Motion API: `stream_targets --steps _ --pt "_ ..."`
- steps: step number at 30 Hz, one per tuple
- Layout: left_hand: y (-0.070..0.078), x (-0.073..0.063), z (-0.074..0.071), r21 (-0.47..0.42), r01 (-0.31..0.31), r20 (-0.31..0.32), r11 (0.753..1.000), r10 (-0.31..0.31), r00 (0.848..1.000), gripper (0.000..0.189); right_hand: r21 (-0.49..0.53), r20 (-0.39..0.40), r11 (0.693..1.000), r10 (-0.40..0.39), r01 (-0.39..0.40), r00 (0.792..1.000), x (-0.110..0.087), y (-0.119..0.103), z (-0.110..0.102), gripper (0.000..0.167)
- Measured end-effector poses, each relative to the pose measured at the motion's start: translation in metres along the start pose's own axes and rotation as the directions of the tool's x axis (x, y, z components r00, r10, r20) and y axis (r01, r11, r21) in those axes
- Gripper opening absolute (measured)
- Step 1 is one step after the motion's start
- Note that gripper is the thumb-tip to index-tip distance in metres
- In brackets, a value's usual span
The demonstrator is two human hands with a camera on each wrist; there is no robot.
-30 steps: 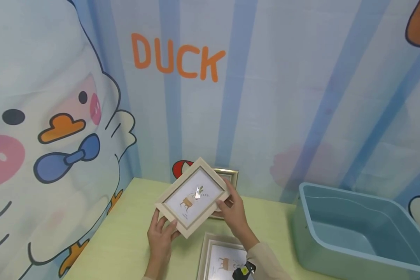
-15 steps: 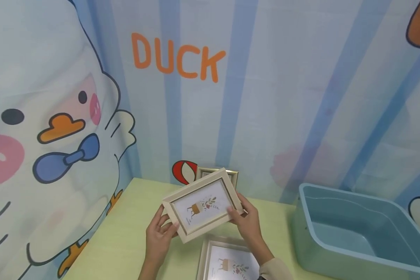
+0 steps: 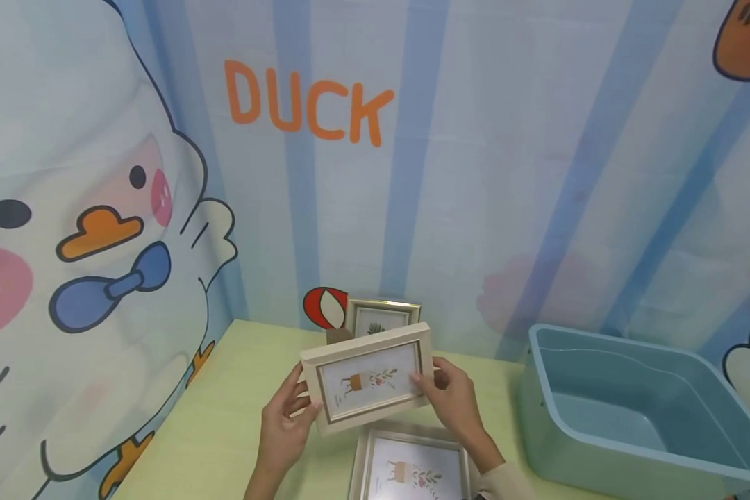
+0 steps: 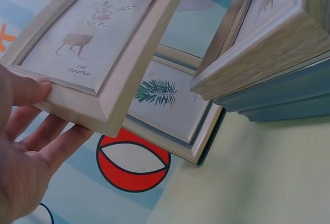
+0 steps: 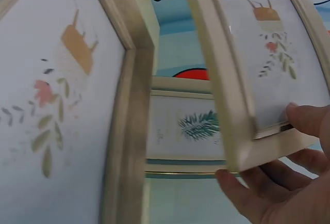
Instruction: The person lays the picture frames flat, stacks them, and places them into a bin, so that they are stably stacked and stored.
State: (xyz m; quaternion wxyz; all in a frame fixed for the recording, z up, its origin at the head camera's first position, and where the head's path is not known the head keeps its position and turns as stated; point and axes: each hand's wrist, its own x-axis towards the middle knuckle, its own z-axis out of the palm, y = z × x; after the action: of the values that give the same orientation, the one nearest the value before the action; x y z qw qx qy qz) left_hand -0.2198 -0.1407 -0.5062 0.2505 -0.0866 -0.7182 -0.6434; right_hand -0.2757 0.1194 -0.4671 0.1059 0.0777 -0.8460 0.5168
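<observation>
A cream picture frame (image 3: 369,385) with a plant print is held up, slightly tilted, between both hands. My left hand (image 3: 282,427) pinches its left end, thumb on the front and fingers behind. At the opposite end my right hand (image 3: 456,403) grips it the same way, as the right wrist view also shows. Beneath, near the front, lies another picture frame (image 3: 415,469) with a similar print; the left wrist view shows it on top of bluish-grey frames (image 4: 283,102). Behind the held frame, a gold-edged picture frame (image 4: 170,97) with a green leaf print is partly hidden.
To the right on the pale green table (image 3: 206,430) stands a blue-green plastic tub (image 3: 600,451). A cartoon duck curtain (image 3: 475,173) hangs along the back and left side. A small brown piece (image 3: 339,336) shows behind the held frame, its kind unclear.
The held picture frame has turned from a steep slant to nearly level and come lower and slightly right. The right hand has moved down and right with it; both hands keep hold.
</observation>
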Motion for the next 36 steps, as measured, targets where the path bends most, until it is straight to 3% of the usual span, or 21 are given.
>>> stream_targets --steps 3,6,12,15,19,23,27,31,36 --pt "0.005 -0.001 0.002 0.029 -0.035 0.015 0.999 0.034 0.999 0.072 0.020 0.059 1.000 0.011 -0.012 0.998 0.002 -0.005 -0.007 0.050" --pt "0.008 -0.001 0.003 0.044 -0.082 0.032 0.996 0.080 0.996 0.073 0.108 0.152 0.992 0.045 -0.062 0.987 0.006 -0.011 -0.017 0.050" --pt "0.010 -0.001 0.004 0.096 -0.170 0.061 0.981 0.165 0.984 0.072 0.161 0.373 0.971 0.107 -0.178 0.922 0.014 -0.020 -0.037 0.041" --pt "0.012 -0.002 0.003 0.117 -0.177 0.081 0.977 0.169 0.982 0.072 0.164 0.433 0.964 0.122 -0.210 0.893 0.014 -0.020 -0.044 0.043" --pt "0.015 -0.001 0.003 0.145 -0.172 0.107 0.974 0.158 0.982 0.072 0.187 0.464 0.953 0.126 -0.236 0.877 0.011 -0.018 -0.047 0.046" --pt "0.019 0.001 0.004 0.149 -0.162 0.136 0.976 0.142 0.980 0.067 0.214 0.460 0.950 0.106 -0.226 0.882 0.004 -0.014 -0.050 0.049" --pt "0.022 0.008 0.002 0.119 -0.147 0.207 0.982 0.120 0.971 0.058 0.241 0.412 0.949 0.091 -0.204 0.907 -0.007 -0.012 -0.052 0.048" --pt "0.025 0.018 0.003 0.107 -0.118 0.304 0.987 0.080 0.949 0.060 0.247 0.318 0.948 0.116 -0.200 0.941 -0.020 -0.010 -0.052 0.044" --pt "0.026 0.028 0.008 0.026 -0.054 0.425 0.998 0.038 0.905 0.086 0.236 0.210 0.953 0.141 -0.190 0.967 -0.035 -0.008 -0.047 0.035"
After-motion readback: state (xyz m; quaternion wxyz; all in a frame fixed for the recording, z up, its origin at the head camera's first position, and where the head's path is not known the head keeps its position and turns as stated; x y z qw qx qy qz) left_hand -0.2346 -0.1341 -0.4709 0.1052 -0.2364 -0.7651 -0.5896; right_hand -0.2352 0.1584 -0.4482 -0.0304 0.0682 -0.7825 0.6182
